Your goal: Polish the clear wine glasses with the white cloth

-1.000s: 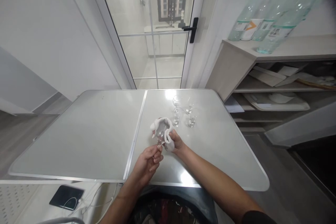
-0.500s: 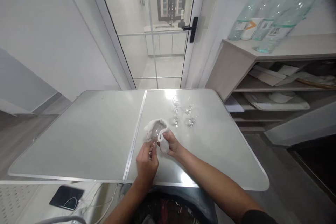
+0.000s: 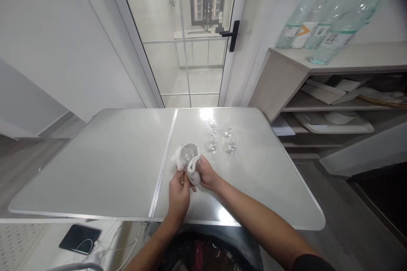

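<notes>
Over the near middle of the table, a clear stemmed glass is wrapped in a white cloth. My left hand is closed at the lower end of the glass, its fingertips pinching around the stem, which they mostly hide. My right hand is closed on the cloth and presses it around the right side of the bowl. Beyond my hands stand several more clear stemmed glasses in a small group, hard to make out against the pale tabletop.
Plastic bottles with green caps stand on a wooden shelf unit at the right. A glass door with a black handle lies beyond the table. A dark tablet or phone with white cables rests at the lower left.
My right hand and the cloth have moved slightly left and wrapped further round the glass. My left hand has turned a little at the stem. The standing glasses have not moved.
</notes>
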{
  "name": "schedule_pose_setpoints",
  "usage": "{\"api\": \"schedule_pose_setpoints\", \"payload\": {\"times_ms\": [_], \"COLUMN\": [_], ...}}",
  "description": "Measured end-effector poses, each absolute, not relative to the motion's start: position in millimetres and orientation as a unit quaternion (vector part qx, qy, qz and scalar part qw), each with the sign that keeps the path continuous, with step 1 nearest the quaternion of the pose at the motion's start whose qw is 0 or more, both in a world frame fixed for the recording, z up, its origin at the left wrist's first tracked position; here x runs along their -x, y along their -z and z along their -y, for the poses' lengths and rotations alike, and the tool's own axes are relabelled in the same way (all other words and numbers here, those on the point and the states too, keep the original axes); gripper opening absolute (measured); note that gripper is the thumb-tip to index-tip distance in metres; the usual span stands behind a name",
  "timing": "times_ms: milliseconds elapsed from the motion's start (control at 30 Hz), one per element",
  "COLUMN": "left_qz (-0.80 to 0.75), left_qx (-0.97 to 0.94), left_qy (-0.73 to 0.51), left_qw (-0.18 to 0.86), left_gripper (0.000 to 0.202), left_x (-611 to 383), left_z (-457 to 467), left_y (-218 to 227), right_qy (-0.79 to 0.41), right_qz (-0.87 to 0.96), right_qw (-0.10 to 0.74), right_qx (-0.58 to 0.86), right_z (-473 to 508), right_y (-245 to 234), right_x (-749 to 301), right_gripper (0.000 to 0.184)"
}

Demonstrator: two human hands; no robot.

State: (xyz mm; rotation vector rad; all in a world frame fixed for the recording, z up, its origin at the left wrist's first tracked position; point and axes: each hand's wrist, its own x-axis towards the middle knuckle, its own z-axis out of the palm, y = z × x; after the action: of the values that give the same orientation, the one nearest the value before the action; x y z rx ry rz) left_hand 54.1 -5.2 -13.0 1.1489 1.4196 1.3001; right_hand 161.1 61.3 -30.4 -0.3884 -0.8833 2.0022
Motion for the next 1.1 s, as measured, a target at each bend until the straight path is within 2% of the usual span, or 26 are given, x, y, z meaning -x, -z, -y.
{"api": "schedule_pose_setpoints", "payload": {"times_ms": [67, 133, 267, 333, 400, 467, 533, 633, 700, 767, 867, 1033, 1100], "left_qz": [-0.602, -0.611, -0.619, -0.628, -0.618, -0.583, -0.521, -0.435, -0.415, -0.420, -0.473, -0.617, -0.626], "left_qx": [-0.503, -0.534, -0.569, -0.565, -0.545, -0.513, -0.481, -0.454, -0.455, -0.464, -0.520, -0.578, -0.565], "left_qy": [-0.500, -0.485, -0.485, -0.504, -0.541, -0.583, -0.605, -0.589, -0.568, -0.562, -0.553, -0.516, -0.529], "left_qw": [0.366, 0.327, 0.239, 0.179, 0.167, 0.240, 0.363, 0.509, 0.546, 0.541, 0.448, 0.139, 0.091], "left_gripper": [0.010, 0.014, 0.037, 0.043, 0.044, 0.048, 0.054, 0.062, 0.064, 0.066, 0.059, 0.041, 0.037], "left_x": [-51.9, -50.3, -45.2, -38.1, -27.9, -17.0, -7.4, 3.2, 8.2, 11.7, 12.4, 3.7, 2.8], "left_z": [2.3, 1.0, 5.6, 8.0, 7.5, 3.9, -1.5, -9.1, -12.6, -15.1, -16.3, -9.9, -6.8], "left_y": [16.1, 18.3, 18.3, 15.0, 10.0, 4.3, -1.2, -7.1, -8.5, -7.9, -5.7, -3.7, -4.2], "right_qy": [-0.786, -0.769, -0.740, -0.734, -0.745, -0.774, -0.818, -0.859, -0.864, -0.863, -0.818, -0.541, -0.487], "right_qz": [0.374, 0.376, 0.351, 0.360, 0.385, 0.403, 0.411, 0.418, 0.430, 0.446, 0.521, 0.733, 0.763], "right_qw": [0.458, 0.477, 0.518, 0.511, 0.475, 0.421, 0.339, 0.243, 0.219, 0.201, 0.208, 0.334, 0.344], "right_qx": [0.182, 0.199, 0.248, 0.265, 0.266, 0.249, 0.214, 0.166, 0.145, 0.125, 0.127, 0.239, 0.249], "right_z": [-57.6, -57.8, -66.9, -71.7, -74.1, -73.8, -71.9, -68.9, -67.8, -67.1, -67.0, -67.4, -67.6], "right_y": [30.0, 29.1, 28.4, 30.7, 34.9, 40.1, 45.3, 52.2, 55.6, 57.0, 52.8, 35.0, 31.9], "right_x": [-155.6, -152.4, -152.7, -154.6, -156.7, -158.9, -160.9, -163.1, -163.3, -162.1, -158.8, -155.5, -157.7], "right_gripper": [0.054, 0.045, 0.039, 0.037, 0.035, 0.036, 0.040, 0.043, 0.043, 0.045, 0.046, 0.030, 0.027]}}
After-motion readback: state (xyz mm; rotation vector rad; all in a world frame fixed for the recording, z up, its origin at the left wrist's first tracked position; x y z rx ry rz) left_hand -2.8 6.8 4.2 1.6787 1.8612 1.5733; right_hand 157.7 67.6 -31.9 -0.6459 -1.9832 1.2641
